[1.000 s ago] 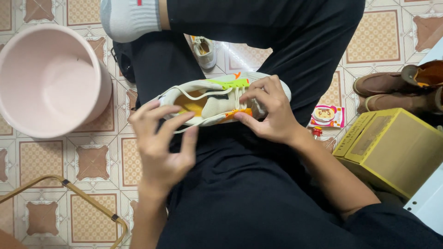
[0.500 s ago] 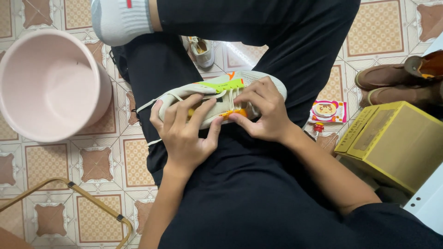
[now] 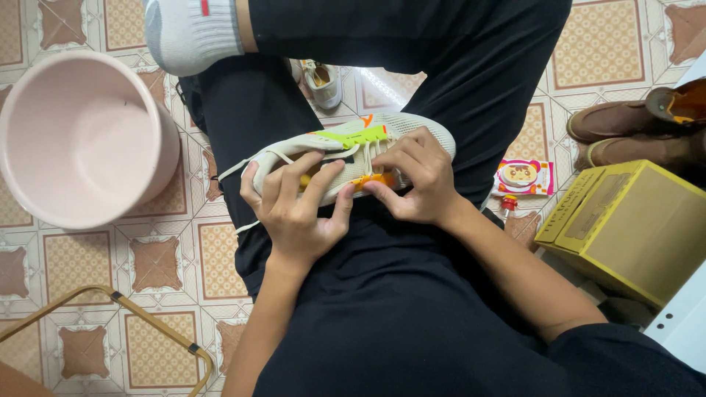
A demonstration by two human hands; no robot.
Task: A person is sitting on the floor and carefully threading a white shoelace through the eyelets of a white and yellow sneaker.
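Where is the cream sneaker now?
In the head view, the cream sneaker lies on the person's lap at centre, held between the left hand and right hand, right of the pink bucket.

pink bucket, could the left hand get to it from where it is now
Probably yes. The left hand lies on the cream sneaker in the lap, and the pink bucket stands on the tiled floor on that same side. Only bare tile and the person's own leg lie between them.
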